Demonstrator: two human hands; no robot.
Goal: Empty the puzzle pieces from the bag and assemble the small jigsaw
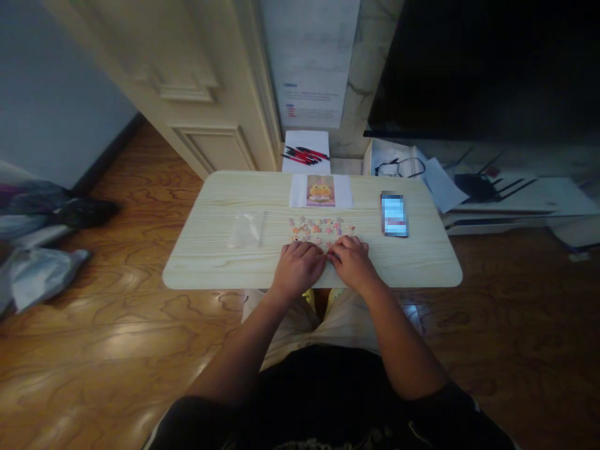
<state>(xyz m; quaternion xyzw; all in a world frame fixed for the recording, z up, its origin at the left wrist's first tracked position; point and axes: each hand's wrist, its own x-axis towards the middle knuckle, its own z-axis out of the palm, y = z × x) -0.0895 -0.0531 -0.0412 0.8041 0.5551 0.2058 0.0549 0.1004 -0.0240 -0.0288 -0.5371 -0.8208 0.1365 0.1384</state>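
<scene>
Several small pink and orange jigsaw puzzle pieces (316,229) lie scattered on the light wood-grain table (201,262). At the table's near edge, just below them, my left hand (300,265) and my right hand (352,261) almost meet. The fingers of both are bent and closed, fingertips together over a small piece mostly hidden by them. More puzzle pieces show right in front of my knuckles. Behind the pieces lies a paper with a printed picture (321,190) of a yellow figure on pink.
A clear plastic bag (247,229) lies left on the table, a phone (394,214) right. Beyond the far edge, red and black pens (304,155) rest on white paper. A white box (394,159) with a cable stands behind, beneath a dark screen (487,69).
</scene>
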